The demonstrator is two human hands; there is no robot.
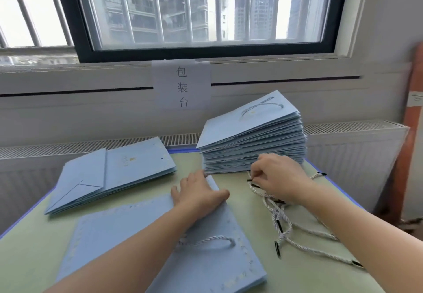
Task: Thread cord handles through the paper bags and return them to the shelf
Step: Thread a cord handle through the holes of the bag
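right hand (278, 178) pinches one cord (256, 186) end from the loose cords (297, 233) trailing toward the wearer, while left hand (199, 192), fingers flat and straight, presses the paper bag (128, 235) just leftward, its long axis running near-to-far, nearer the left hand.

Green table (247, 267): tall bag stack (254, 153), low bag pile (114, 176), single bag (128, 235), loose cords (297, 235).

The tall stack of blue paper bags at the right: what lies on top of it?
On the tall stack, the top bag lies tilted, one cord handle threaded. Bags beneath show only edges.
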